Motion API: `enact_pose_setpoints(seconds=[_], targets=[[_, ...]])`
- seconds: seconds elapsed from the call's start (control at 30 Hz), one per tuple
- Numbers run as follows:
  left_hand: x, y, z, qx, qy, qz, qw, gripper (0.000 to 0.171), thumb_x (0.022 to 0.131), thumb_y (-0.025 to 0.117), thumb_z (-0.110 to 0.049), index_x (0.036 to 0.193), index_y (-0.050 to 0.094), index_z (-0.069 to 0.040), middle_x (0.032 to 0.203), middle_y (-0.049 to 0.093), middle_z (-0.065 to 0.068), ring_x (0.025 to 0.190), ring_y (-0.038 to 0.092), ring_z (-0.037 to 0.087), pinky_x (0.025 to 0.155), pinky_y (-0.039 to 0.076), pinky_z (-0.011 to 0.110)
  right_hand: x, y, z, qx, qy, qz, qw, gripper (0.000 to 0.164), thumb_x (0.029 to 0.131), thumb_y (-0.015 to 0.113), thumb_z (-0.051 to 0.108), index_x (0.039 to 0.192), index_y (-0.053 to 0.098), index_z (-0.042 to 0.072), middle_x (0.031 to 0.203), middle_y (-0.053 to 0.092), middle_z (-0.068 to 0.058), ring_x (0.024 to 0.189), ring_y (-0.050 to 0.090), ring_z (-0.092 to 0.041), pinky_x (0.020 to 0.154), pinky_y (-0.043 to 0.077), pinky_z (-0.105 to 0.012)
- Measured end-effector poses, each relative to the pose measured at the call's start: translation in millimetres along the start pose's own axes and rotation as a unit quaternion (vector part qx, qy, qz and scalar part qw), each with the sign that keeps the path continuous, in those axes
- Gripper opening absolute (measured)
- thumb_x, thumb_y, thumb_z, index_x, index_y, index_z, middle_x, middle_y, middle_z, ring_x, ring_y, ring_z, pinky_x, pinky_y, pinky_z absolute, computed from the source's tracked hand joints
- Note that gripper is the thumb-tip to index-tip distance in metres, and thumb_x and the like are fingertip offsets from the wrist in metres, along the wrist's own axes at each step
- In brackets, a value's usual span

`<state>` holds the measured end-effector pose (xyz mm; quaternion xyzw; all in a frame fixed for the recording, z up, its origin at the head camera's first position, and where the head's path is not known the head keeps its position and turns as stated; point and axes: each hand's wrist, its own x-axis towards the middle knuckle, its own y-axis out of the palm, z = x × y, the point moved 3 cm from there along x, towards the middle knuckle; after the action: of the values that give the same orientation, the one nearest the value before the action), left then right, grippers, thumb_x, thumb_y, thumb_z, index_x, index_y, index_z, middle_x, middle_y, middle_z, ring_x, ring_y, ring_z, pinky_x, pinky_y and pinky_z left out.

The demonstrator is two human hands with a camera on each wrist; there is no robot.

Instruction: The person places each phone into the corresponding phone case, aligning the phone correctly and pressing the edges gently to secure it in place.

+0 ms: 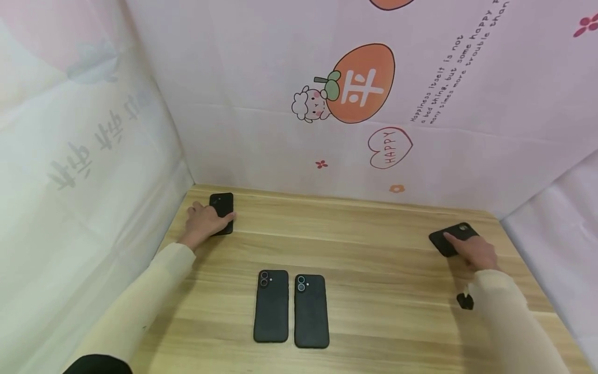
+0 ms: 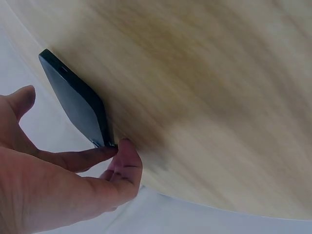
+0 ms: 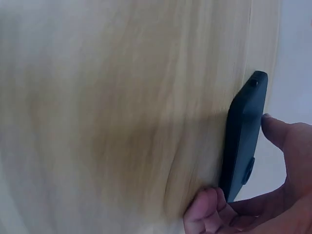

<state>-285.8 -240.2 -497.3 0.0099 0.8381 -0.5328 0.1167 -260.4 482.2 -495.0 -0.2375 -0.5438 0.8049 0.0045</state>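
At the back left of the table, my left hand is on a black phone with its camera side up. In the left wrist view, curled fingers hold that phone at one corner, and the thumb appears apart from it. Toward the back right, my right hand grips another black phone, which lies at a slant. The right wrist view shows the thumb against the camera side of this phone and bent fingers at its lower edge. The palms are partly hidden.
Two more black phones, a left one and a right one, lie side by side in the middle of the wooden table. Printed white cloth hangs behind and along both sides. A small black object shows beside the right sleeve.
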Motion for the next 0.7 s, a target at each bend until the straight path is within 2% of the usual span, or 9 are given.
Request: enact_pose_setpoints(seconds=[0.07, 0.1, 0.13, 0.2, 0.37, 0.5, 0.6, 0.7], targets=[[1.5, 2.5, -1.2, 0.011, -0.002, -0.003, 0.9999, 0.088, 0.100, 0.054, -0.067, 0.107, 0.064, 0.020, 0.134, 0.038, 0.047, 0.129, 0.035, 0.058, 0.088, 0.052, 0.063, 4.1, 1.0, 2.5, -0.011, 0.009, 0.010, 1.000, 0.099, 0.100, 0.033, 0.078, 0.093, 0.066, -0.015, 0.082, 0.068, -0.033, 0.071, 0.067, -0.040, 0.067, 0.058, -0.043], [2.2, 3.6, -2.2, 0.018, -0.002, -0.004, 0.9998, 0.090, 0.099, 0.054, -0.068, 0.110, 0.064, 0.021, 0.133, 0.039, 0.046, 0.127, 0.036, 0.057, 0.087, 0.052, 0.063, 5.5, 1.3, 3.6, -0.016, 0.016, 0.012, 1.000, 0.108, 0.099, 0.030, 0.080, 0.108, 0.063, -0.023, 0.098, 0.066, -0.043, 0.083, 0.066, -0.050, 0.075, 0.059, -0.049], [2.4, 4.6, -3.4, 0.021, -0.003, -0.004, 0.9998, 0.091, 0.099, 0.054, -0.068, 0.112, 0.063, 0.022, 0.132, 0.039, 0.046, 0.126, 0.037, 0.056, 0.086, 0.052, 0.062, 7.2, 1.8, 4.5, -0.019, 0.024, 0.013, 0.999, 0.115, 0.099, 0.028, 0.081, 0.121, 0.056, -0.028, 0.113, 0.059, -0.050, 0.096, 0.063, -0.058, 0.082, 0.058, -0.055], [3.9, 6.5, -5.7, 0.025, -0.006, -0.003, 0.9997, 0.092, 0.099, 0.055, -0.068, 0.114, 0.063, 0.022, 0.129, 0.040, 0.045, 0.123, 0.038, 0.054, 0.084, 0.053, 0.061, 8.8, 2.0, 6.8, -0.029, 0.033, 0.013, 0.999, 0.124, 0.098, 0.023, 0.083, 0.134, 0.041, -0.034, 0.137, 0.039, -0.058, 0.117, 0.050, -0.069, 0.093, 0.054, -0.063], [5.5, 6.1, -13.3, 0.034, -0.007, -0.004, 0.9994, 0.084, 0.100, 0.060, -0.062, 0.114, 0.064, 0.021, 0.131, 0.039, 0.045, 0.125, 0.037, 0.055, 0.086, 0.056, 0.063, 10.1, 2.9, 12.5, -0.028, 0.070, 0.019, 0.997, 0.128, 0.095, 0.022, 0.086, 0.137, 0.038, -0.034, 0.137, 0.036, -0.060, 0.118, 0.050, -0.065, 0.091, 0.055, -0.059], [6.5, 4.2, -15.5, 0.038, -0.002, -0.005, 0.9993, 0.072, 0.100, 0.065, -0.052, 0.106, 0.067, 0.019, 0.136, 0.036, 0.048, 0.132, 0.035, 0.059, 0.089, 0.057, 0.064, 9.6, 0.3, 17.5, 0.001, 0.105, 0.023, 0.994, 0.121, 0.098, 0.028, 0.077, 0.144, 0.022, -0.034, 0.142, 0.022, -0.063, 0.129, 0.035, -0.066, 0.104, 0.047, -0.064], [7.7, 2.2, -13.1, 0.028, -0.008, -0.004, 0.9996, 0.064, 0.099, 0.067, -0.048, 0.101, 0.067, 0.016, 0.139, 0.035, 0.048, 0.132, 0.036, 0.058, 0.090, 0.057, 0.063, 10.3, -1.1, 20.4, 0.013, 0.114, 0.015, 0.993, 0.115, 0.100, 0.032, 0.070, 0.145, 0.018, -0.034, 0.143, 0.016, -0.063, 0.134, 0.028, -0.069, 0.109, 0.041, -0.068], [7.8, -0.4, -9.9, 0.011, -0.013, -0.004, 0.9998, 0.060, 0.098, 0.068, -0.046, 0.102, 0.067, 0.014, 0.139, 0.036, 0.047, 0.129, 0.038, 0.056, 0.091, 0.055, 0.066, 11.4, -0.8, 20.9, 0.016, 0.113, 0.010, 0.993, 0.113, 0.100, 0.036, 0.067, 0.145, 0.018, -0.035, 0.139, 0.018, -0.063, 0.133, 0.028, -0.069, 0.107, 0.040, -0.069]])
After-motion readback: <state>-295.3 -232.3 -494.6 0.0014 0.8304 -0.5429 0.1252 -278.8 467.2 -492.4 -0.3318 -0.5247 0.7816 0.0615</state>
